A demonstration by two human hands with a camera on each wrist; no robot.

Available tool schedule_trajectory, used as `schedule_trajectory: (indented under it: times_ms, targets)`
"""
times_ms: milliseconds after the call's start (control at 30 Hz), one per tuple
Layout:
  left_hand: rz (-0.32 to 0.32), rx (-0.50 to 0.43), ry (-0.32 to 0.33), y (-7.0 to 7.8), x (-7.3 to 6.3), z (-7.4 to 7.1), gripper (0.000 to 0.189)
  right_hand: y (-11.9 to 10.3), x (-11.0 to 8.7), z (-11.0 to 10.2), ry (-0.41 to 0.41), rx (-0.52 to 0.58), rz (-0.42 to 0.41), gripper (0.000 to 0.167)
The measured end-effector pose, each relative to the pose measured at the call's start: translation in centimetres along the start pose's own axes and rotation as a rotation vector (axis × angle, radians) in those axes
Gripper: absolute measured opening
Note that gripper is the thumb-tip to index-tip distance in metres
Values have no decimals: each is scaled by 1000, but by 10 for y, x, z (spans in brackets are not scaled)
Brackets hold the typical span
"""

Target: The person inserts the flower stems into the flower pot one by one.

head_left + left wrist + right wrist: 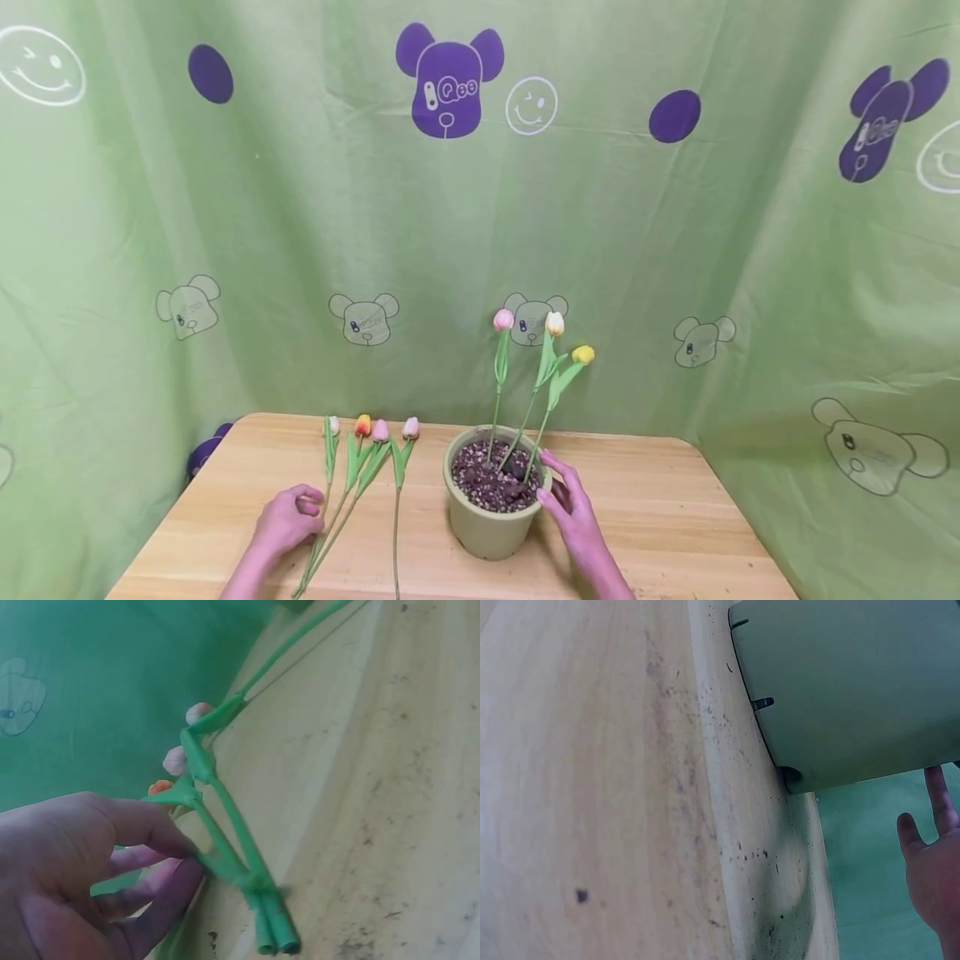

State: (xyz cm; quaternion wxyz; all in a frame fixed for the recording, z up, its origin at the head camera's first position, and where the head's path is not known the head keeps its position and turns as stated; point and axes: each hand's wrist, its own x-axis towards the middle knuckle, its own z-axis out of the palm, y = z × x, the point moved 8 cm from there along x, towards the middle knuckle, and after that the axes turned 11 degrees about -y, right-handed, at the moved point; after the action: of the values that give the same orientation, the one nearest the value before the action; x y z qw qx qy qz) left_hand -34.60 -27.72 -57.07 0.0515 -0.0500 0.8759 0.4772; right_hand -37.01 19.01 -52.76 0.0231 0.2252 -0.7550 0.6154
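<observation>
On the left of the table, my left hand pinches a thin green stem of an artificial tulip between thumb and forefinger. In the left wrist view that stem crosses beside two others. The loose tulips have a white head, an orange one and pink ones. A green flowerpot full of dark soil holds three upright tulips: pink, cream and yellow. My right hand rests on the pot's right rim with fingers spread.
The wooden table carries everything, with dark soil crumbs near its edge. A green patterned curtain hangs behind the table and along both sides.
</observation>
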Motion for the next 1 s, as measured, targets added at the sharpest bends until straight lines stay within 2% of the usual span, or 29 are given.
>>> schedule_trajectory:
  times_ms: [133,467,633,733,1000]
  targets:
    - [-44,-145,-41,-5,0,1,51,-1,1,0,-1,-6,-15,51]
    - [-84,-272,-50,-5,-4,1,54,1,0,-1,-3,11,-20,51]
    - [-70,-348,-59,-5,-4,4,52,2,0,-1,-1,9,-11,50]
    - [-52,-361,-56,-4,-4,4,51,2,0,0,0,11,-9,50]
    - [25,-365,-25,16,-8,2,51,1,0,0,-8,18,-32,51]
